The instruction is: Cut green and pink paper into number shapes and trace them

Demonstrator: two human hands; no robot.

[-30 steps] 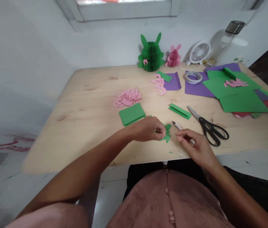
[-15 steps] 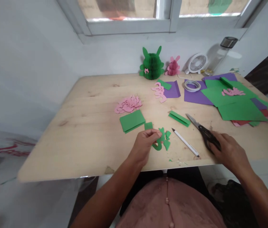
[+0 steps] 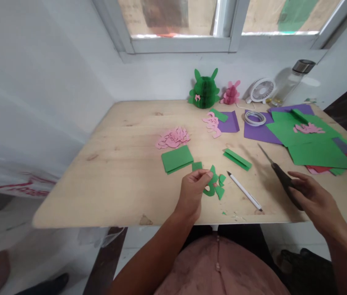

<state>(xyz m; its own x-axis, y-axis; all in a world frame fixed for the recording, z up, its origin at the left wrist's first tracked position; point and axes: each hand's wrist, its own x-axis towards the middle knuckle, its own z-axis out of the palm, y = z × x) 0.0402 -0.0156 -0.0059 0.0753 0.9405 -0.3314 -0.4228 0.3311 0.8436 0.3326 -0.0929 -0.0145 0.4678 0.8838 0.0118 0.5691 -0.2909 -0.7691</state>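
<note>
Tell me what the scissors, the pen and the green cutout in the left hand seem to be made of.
Scissors: probably steel, from the thin grey blade; the dark handles look like plastic.
Pen: likely plastic, with a smooth, even white barrel.
Green cutout: paper or thin card, matte, flat and clean-edged.

Wearing a dusty-pink, mottled top between 5 and 6 o'clock, with a thin beaded cord down the front. Black bottoms toward 5. Bare left hand, right hand.
</note>
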